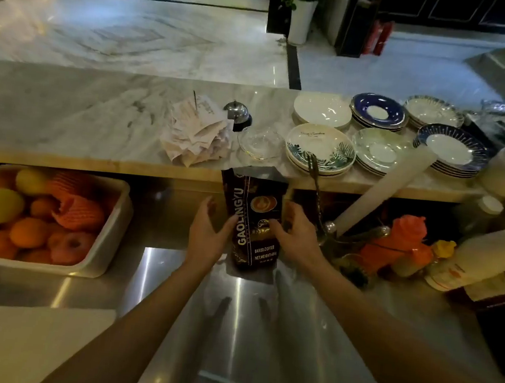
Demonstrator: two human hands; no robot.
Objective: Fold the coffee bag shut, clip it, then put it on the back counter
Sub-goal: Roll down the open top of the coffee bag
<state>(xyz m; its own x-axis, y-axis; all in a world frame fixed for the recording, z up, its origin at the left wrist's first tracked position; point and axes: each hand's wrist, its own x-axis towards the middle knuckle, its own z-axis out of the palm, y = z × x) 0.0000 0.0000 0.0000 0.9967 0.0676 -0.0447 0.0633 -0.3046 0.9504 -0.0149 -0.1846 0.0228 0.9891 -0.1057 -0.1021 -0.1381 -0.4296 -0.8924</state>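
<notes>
Steel worktop [250,330] spreads under my forearms, and above it runs the raised marble counter [67,111], the biggest thing in front of me. On that marble sit stacks of plates [320,148], a heap of paper receipts [196,133] and a small service bell [237,114]. Down at my left a white tray [111,239] holds oranges, apples and pears.

My hands are on the coffee bag [253,219], which stands upright on the steel just below the marble edge. My left hand [208,233] cups the bag's left side, fingers curled around its edge and thumb on the front. My right hand [294,237] grips the right side the same way, its fingertips [274,224] pressing the front panel beside the printed text. Both are closed loosely on the bag, neither fist tight.

The bag is dark and glossy, with a latte cup picture and the vertical word GAOLINGYU. Its top stands tall and leans slightly left, the upper flap silver-grey and not folded down. I can see no clip on it.
</notes>
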